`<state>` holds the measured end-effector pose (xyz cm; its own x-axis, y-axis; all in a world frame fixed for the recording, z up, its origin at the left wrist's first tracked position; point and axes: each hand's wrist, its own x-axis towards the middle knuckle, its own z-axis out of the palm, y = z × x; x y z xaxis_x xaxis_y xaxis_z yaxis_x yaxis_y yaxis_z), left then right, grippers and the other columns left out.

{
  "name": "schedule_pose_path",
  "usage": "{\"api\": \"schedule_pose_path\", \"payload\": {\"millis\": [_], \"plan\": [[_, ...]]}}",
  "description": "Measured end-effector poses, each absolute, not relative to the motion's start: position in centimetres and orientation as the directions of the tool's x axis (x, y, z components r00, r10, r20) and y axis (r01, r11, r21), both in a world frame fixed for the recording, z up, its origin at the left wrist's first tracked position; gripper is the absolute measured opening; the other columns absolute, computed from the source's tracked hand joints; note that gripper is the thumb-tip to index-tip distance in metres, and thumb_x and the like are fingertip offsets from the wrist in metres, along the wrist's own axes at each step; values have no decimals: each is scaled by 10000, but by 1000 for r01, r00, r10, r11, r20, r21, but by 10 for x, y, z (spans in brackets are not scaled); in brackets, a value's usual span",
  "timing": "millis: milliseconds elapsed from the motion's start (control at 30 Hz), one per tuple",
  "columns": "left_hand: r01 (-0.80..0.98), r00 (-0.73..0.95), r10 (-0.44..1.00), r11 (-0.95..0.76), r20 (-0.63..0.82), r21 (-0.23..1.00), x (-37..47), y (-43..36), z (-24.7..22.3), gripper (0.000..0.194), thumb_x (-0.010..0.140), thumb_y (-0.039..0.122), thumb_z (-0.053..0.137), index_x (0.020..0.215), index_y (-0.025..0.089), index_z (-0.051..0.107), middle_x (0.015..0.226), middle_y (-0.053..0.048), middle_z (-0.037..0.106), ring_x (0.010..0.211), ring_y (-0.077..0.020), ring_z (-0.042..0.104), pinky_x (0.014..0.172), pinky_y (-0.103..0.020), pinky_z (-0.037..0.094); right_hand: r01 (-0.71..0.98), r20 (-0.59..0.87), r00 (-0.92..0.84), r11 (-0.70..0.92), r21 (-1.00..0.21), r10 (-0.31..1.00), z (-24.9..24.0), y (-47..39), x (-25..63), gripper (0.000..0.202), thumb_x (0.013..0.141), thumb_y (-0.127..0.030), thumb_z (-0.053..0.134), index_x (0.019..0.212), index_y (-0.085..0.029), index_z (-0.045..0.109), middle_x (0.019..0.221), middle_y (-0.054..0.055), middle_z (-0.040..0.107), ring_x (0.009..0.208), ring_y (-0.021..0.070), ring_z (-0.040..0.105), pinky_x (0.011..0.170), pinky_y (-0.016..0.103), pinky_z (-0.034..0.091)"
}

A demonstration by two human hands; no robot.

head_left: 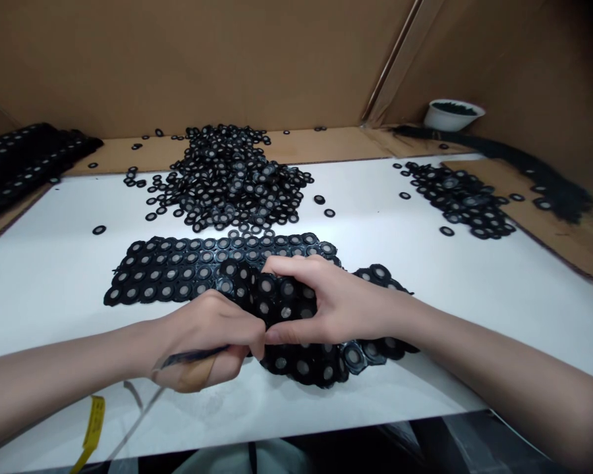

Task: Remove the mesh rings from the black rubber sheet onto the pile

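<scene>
A flexible sheet of joined black discs with pale grey centres (168, 275) lies on the white surface, its right part folded and bunched up. My right hand (321, 296) wraps round the folded part, thumb below and fingers over the top edge. Close against that thumb, my left hand (212, 342) is closed in a pinch at the edge of the fold. A dark strand (192, 356) runs out of the left hand toward the wrist, beside a tan patch. What lies between the left fingertips is hidden.
Loose black discs (232, 181) form a large heap behind the sheet, with a smaller group (467, 201) at right. Dark threads (534, 168) trail near a white bowl (452, 117). A dark disc-covered roll (24, 161) lies at left. Cardboard walls (202, 66) enclose the back.
</scene>
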<state>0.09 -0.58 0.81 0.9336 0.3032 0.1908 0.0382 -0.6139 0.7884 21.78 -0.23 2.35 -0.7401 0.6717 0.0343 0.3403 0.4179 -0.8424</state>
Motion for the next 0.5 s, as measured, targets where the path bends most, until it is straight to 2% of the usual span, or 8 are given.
{"api": "schedule_pose_path", "payload": {"millis": [500], "plan": [[38,936,300,-605,184,795,2,-4,11,165,782,105,390,847,178,523,577,30,493,509,-102,425,510,-216,341,379,15,-729,423,-823,684,27,-4,218,289,748,-370,697,888,-189,521,792,-29,598,733,142,564,651,261,436]]}}
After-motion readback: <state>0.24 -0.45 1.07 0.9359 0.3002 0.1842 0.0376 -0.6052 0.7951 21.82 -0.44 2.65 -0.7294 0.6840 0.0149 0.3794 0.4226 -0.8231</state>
